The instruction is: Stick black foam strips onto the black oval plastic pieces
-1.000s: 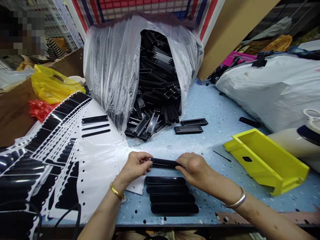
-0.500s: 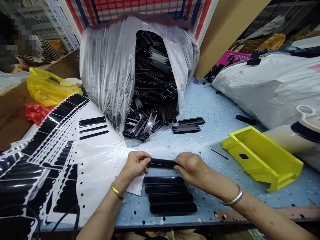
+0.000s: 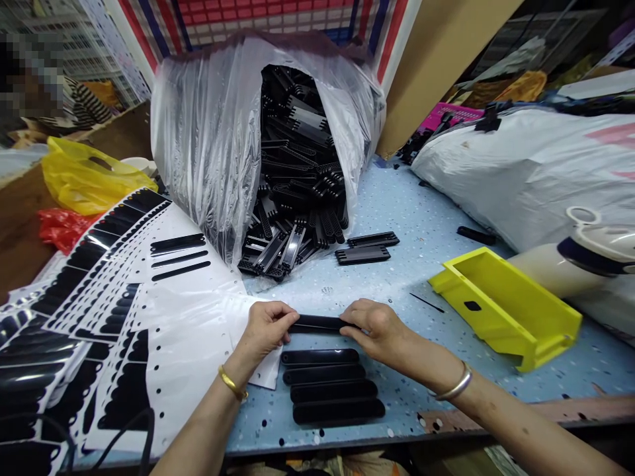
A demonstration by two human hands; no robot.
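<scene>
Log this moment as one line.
left hand: left end of long black plastic piece | right hand: its right end | nearer the person: four similar black pieces

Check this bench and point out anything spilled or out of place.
Black parts spill from the open plastic bag onto the blue tabletop, with two loose parts beside them. Another part sits alone by the white sack, and a thin black sliver lies stray near the yellow bin. The row of four parts looks orderly.
</scene>
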